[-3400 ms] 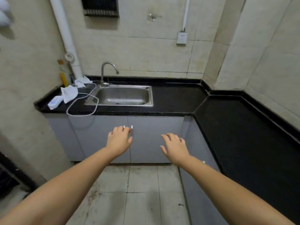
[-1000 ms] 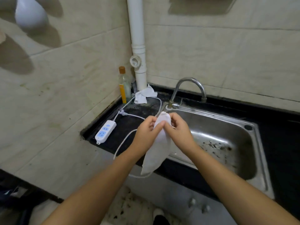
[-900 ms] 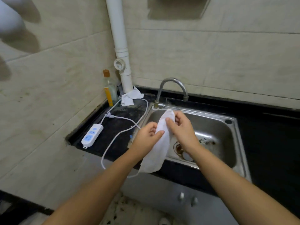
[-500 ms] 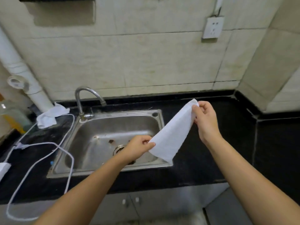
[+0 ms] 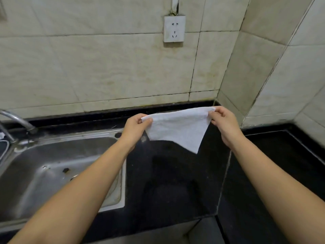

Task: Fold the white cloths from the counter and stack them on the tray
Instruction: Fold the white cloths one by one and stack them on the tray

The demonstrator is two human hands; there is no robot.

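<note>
Head view: my left hand (image 5: pixel 134 126) and right hand (image 5: pixel 222 120) pinch the white cloth's (image 5: pixel 177 128) top corners, stretched above the black counter (image 5: pixel 168 182) at twelve o'clock.

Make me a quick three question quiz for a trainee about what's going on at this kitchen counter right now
1. True or false: the white cloth lies flat on the black counter.
2. Which hands grip the cloth? A) left hand only B) right hand only C) both
3. Fill in: to the left of the cloth is the steel ____.

Key:
1. False; it hangs in the air, held by its top corners.
2. C; each hand pinches one top corner.
3. sink.
</note>
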